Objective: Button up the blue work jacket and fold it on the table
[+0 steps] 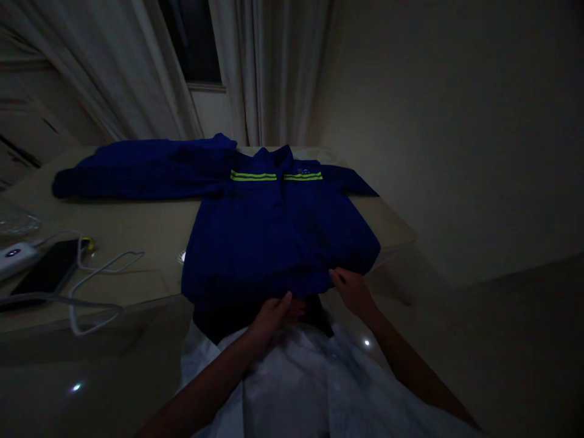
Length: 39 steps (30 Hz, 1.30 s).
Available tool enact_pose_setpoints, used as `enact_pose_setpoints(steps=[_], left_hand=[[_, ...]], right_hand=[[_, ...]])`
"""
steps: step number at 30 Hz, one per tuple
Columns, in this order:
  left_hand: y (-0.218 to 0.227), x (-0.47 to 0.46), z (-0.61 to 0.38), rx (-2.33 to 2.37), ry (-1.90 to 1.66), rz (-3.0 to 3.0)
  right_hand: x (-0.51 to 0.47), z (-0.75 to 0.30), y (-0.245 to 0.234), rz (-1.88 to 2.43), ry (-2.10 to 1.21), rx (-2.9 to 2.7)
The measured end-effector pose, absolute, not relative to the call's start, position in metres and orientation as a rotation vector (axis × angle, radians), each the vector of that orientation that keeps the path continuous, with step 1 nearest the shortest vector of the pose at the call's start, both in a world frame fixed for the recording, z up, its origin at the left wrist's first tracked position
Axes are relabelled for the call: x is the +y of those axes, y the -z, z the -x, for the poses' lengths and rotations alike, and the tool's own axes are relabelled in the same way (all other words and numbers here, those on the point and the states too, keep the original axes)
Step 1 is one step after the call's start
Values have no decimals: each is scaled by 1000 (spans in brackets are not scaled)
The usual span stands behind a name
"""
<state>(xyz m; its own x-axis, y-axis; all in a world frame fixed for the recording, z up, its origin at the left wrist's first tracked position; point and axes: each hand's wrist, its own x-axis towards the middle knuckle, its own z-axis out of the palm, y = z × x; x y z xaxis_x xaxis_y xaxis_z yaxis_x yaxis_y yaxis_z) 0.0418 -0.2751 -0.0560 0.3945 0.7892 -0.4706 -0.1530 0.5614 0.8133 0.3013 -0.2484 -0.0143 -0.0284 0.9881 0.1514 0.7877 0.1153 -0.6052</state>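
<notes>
A dark blue jacket (pixel 274 237) with yellow-green stripes across the chest lies front up, its collar away from me and its hem hanging at the table's near edge. One sleeve stretches left over the table; the other points right. My right hand (pixel 354 291) is closed at the right part of the hem, with thumb and fingers pinching the cloth. Just below the middle of the hem, my left hand (pixel 276 313) has its thumb raised apart from its fingers and shows nothing in it. The scene is dim, so fine contact is hard to see.
On the table (pixel 137 222), at left, lie a black phone (pixel 48 271), a white device (pixel 17 258), a looped white cable (pixel 98 267) and clear plastic (pixel 18 224). Curtains (pixel 283 67) hang behind, and a bare wall (pixel 456 121) stands at right.
</notes>
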Motion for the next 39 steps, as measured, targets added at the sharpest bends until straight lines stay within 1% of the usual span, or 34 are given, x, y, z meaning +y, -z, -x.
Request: enact_pose_setpoints(steps=[3, 5, 6, 9, 12, 15, 18, 20, 22, 25, 31, 39], left_hand=[[27, -278, -27, 784, -382, -1250], [0, -266, -15, 608, -235, -1530], [-14, -254, -11, 553, -217, -1597], [-49, -187, -9, 630, -384, -1684], [-61, -93, -17, 1053, -557, -2009], [-49, -17, -17, 1572, -521, -2285], [-21, 18, -5, 1785, -469, -2439], [-3, 25, 2, 1806, -385, -2461], [9, 27, 6, 1813, -323, -2445], [15, 29, 5, 1834, -320, -2443], [15, 30, 3, 1844, -308, -2438], [17, 29, 3, 1842, -356, -2428]], right_hand=[[-245, -317, 4, 1729, -580, -1870], [-240, -316, -6, 1719, -544, -1887], [-234, -312, -12, 1700, -494, -1891], [-199, -281, -32, 1558, -305, -1947], [-134, -236, -42, 1358, -154, -2152], [-58, -200, -42, 1316, -43, -2442], [4, -189, -37, 1609, 59, -2551], [33, -191, -36, 1879, 157, -2430], [54, -194, -35, 2031, 241, -2295], [83, -188, -34, 2009, 292, -2231], [137, -172, -23, 2023, 178, -2248], [165, -176, -16, 1978, 170, -2296]])
